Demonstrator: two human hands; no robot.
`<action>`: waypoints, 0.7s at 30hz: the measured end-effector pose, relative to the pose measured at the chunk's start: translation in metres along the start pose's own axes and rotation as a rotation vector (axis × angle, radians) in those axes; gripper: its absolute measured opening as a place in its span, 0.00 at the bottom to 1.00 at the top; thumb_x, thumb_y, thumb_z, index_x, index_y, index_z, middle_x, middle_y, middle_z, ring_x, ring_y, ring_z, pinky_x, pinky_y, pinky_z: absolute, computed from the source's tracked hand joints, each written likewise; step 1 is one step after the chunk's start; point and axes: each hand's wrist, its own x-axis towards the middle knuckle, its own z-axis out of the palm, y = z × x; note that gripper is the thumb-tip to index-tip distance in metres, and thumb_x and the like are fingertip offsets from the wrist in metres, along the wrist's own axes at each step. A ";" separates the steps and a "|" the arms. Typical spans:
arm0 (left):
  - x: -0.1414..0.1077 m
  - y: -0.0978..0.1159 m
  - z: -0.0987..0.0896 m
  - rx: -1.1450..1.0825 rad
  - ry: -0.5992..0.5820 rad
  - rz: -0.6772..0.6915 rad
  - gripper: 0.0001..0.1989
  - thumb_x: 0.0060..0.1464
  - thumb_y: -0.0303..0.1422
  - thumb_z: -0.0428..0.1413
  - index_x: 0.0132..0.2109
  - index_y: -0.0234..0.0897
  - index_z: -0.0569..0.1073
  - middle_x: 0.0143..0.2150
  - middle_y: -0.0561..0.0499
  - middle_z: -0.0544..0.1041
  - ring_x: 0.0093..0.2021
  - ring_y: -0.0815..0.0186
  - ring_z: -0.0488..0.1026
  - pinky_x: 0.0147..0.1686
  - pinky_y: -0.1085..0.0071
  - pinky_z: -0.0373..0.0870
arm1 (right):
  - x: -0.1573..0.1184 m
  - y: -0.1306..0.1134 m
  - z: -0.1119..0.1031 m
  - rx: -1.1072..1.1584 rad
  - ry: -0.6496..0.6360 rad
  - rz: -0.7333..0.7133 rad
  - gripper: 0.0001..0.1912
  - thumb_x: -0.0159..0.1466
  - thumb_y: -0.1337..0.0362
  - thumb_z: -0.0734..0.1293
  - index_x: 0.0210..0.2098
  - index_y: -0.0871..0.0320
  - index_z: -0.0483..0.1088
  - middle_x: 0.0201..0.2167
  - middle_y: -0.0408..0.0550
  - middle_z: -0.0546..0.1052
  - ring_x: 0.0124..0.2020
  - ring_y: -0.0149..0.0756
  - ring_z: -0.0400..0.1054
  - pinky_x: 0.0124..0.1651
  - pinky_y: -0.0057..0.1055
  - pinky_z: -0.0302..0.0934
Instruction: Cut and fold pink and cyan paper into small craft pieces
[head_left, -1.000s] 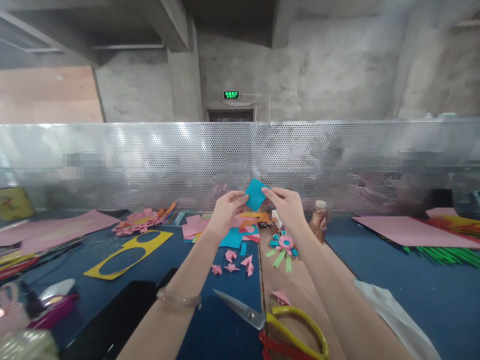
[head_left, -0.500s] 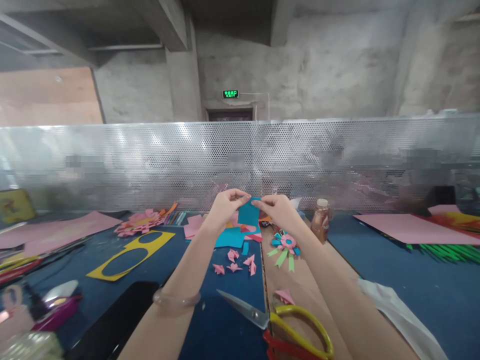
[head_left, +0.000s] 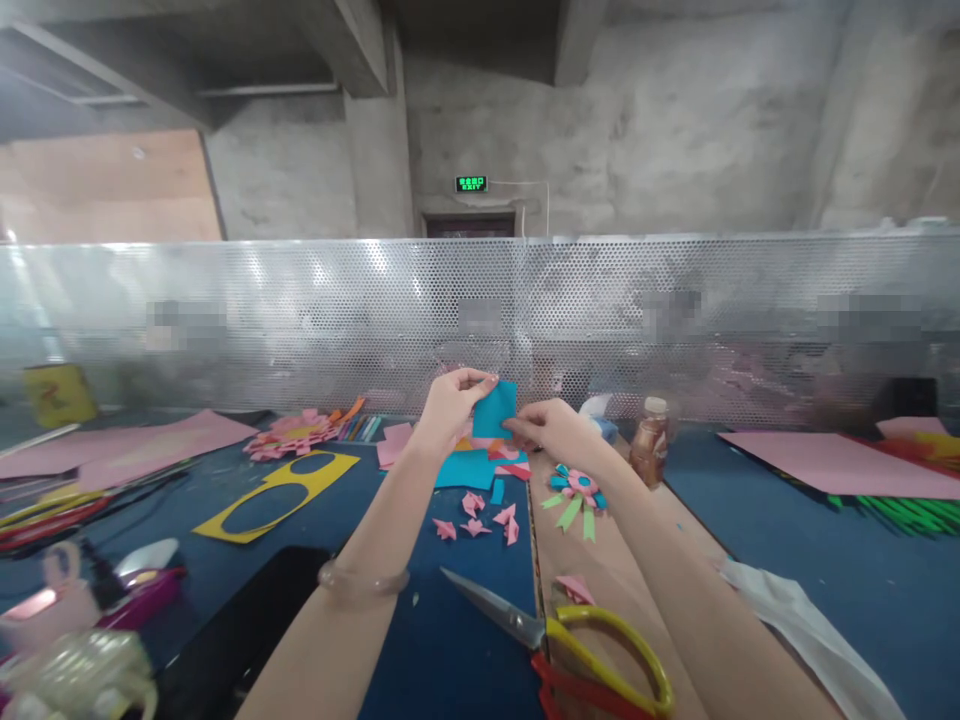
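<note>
A small blue paper square (head_left: 495,410) is held up above the middle of the table. My left hand (head_left: 452,402) pinches it at its upper left edge. The fingers of my right hand (head_left: 549,428) are closed on its lower right corner. Beneath it lie a larger blue sheet (head_left: 463,470) and pink scraps. Several small folded pink pieces (head_left: 474,526) rest nearer to me. To their right is a pink and blue paper flower with green ribbons (head_left: 579,488).
Large scissors (head_left: 525,627) with yellow and red handles lie in front. A brown bottle (head_left: 651,445) stands at right, a yellow cut-out sheet (head_left: 319,490) lies at left. Behind is a perforated metal screen (head_left: 337,300).
My right hand has moved from the blue square's top edge down to its lower right corner. The view has shifted slightly.
</note>
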 end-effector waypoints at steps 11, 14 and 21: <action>-0.002 0.005 0.003 -0.013 0.022 0.019 0.11 0.39 0.38 0.60 0.27 0.34 0.74 0.24 0.51 0.72 0.26 0.69 0.67 0.26 0.73 0.62 | -0.010 -0.017 -0.015 -0.027 -0.091 -0.031 0.15 0.57 0.57 0.60 0.18 0.58 0.64 0.21 0.44 0.74 0.21 0.27 0.67 0.23 0.23 0.59; -0.005 0.004 0.009 0.006 0.029 0.025 0.11 0.39 0.38 0.60 0.28 0.33 0.74 0.25 0.50 0.72 0.26 0.68 0.67 0.25 0.73 0.62 | -0.010 -0.013 -0.020 -0.030 -0.132 -0.009 0.15 0.58 0.56 0.59 0.20 0.58 0.65 0.22 0.44 0.75 0.19 0.26 0.65 0.21 0.22 0.59; -0.006 -0.003 0.015 0.007 0.102 0.031 0.11 0.40 0.38 0.59 0.28 0.33 0.73 0.25 0.52 0.72 0.25 0.70 0.66 0.27 0.73 0.63 | -0.010 -0.009 -0.023 -0.117 -0.192 0.025 0.14 0.57 0.57 0.60 0.22 0.60 0.67 0.22 0.45 0.75 0.22 0.29 0.68 0.23 0.23 0.61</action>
